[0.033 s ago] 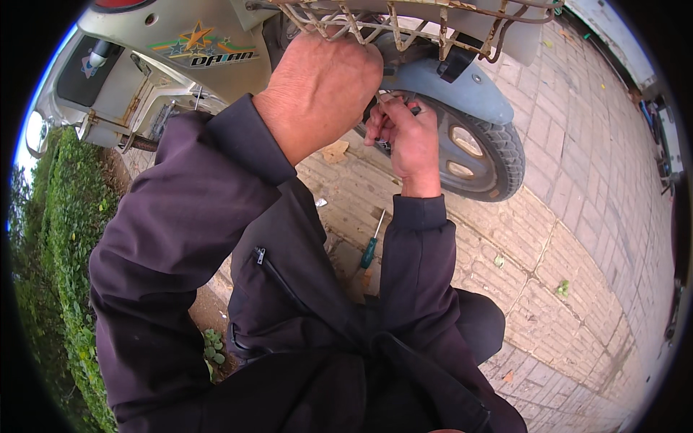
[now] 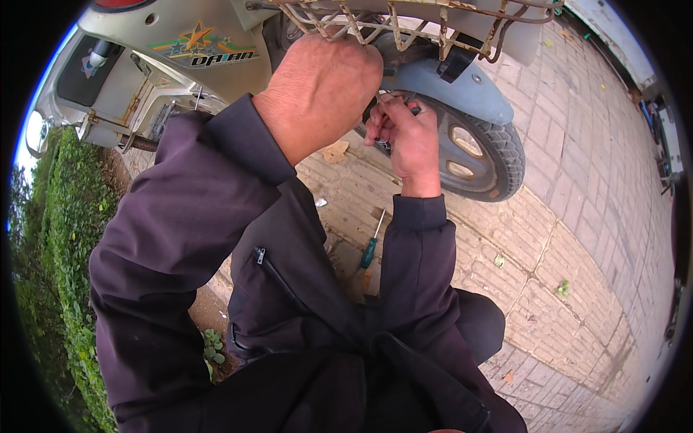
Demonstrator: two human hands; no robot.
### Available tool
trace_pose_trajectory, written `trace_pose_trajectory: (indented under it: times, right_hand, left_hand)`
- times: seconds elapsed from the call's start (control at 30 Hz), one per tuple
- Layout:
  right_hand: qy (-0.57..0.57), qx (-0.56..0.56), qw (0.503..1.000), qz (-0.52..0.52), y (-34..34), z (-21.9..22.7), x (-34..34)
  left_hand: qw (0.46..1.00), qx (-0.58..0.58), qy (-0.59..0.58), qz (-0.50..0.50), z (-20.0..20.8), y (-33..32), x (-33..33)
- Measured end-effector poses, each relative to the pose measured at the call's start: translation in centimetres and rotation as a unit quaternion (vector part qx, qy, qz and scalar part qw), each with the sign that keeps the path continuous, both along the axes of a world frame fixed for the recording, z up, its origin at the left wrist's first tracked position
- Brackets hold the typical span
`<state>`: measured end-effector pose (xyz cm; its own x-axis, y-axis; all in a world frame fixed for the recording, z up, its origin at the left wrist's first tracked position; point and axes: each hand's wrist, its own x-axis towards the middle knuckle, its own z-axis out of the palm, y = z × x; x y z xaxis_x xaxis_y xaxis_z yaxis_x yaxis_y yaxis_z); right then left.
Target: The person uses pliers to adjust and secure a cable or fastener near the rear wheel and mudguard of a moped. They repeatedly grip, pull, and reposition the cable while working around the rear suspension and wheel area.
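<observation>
My left hand (image 2: 321, 94) is raised under the rusty wire basket (image 2: 393, 36) of a scooter, beside the front wheel (image 2: 469, 155). Its back faces me and hides its fingers, so their grip does not show. Close by on the right, my right hand (image 2: 415, 141) is closed, thumb and fingers pinched round a small red-and-black thing (image 2: 414, 110) that looks like a tool handle. Most of that thing is covered by the fingers. A blue-grey mudguard (image 2: 462, 90) curves over the tyre just beyond this hand.
A screwdriver (image 2: 371, 249) with a green handle lies on the paving below my hands. The scooter's beige body (image 2: 224, 79) stands at the upper left. A green hedge (image 2: 68, 267) runs along the left side. A dry leaf (image 2: 335, 151) lies near the wheel.
</observation>
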<state>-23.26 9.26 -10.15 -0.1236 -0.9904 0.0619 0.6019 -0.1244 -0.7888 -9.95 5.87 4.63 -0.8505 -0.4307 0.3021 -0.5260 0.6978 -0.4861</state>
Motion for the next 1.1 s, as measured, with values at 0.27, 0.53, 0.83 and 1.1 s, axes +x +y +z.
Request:
trace_pose_trajectory:
  times: [0.27, 0.53, 0.83, 1.1]
  right_hand:
    - [-0.023, -0.002, 1.0, 0.001, 0.0, 0.1, 0.0]
    - [0.005, 0.007, 1.0, 0.004, 0.1, 0.2, 0.0]
    - [-0.004, 0.016, 1.0, -0.026, 0.4, 0.7, 0.2]
    - [0.009, -0.005, 0.999, -0.048, 0.3, 0.6, 0.3]
  left_hand:
    - [1.0, 0.007, 0.008, -0.022, -0.7, -1.9, 0.7]
    - [0.997, 0.069, 0.018, 0.007, -0.2, -0.5, 1.0]
    - [0.992, 0.106, 0.012, 0.062, 0.6, 3.8, -1.5]
    - [0.969, 0.219, 0.002, 0.116, 1.8, 3.7, -2.6]
